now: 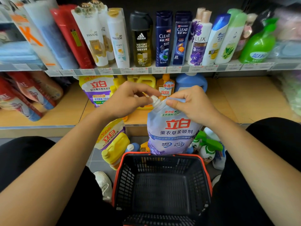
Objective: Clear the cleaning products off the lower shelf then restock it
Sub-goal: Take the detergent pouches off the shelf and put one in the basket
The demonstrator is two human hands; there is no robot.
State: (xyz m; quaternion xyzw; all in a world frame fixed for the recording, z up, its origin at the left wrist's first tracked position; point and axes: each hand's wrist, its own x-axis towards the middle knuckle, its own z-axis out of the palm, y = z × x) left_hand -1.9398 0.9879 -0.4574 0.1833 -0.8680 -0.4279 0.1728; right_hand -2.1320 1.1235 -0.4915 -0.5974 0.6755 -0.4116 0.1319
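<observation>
A lavender softener pouch point(171, 132) hangs upright above the black shopping basket point(162, 185). My right hand point(193, 103) pinches the pouch's top edge. My left hand point(128, 100) pinches its white spout cap point(154, 100). On the wooden lower shelf point(244, 98) stand a purple-and-white detergent pouch point(97, 90), yellow jugs point(146, 82), an orange dish-soap bottle point(165, 86) and a blue jug point(192, 82). On the floor lie another detergent pouch point(109, 136), a yellow jug point(115, 150) and green-topped spray bottles point(206, 147).
The upper shelf point(162, 69) holds several shampoo and body-wash bottles. Red and white packs point(24, 95) lean on the lower shelf's left section. My knees flank the basket, a white shoe point(102, 183) beside it. The basket has an orange rim.
</observation>
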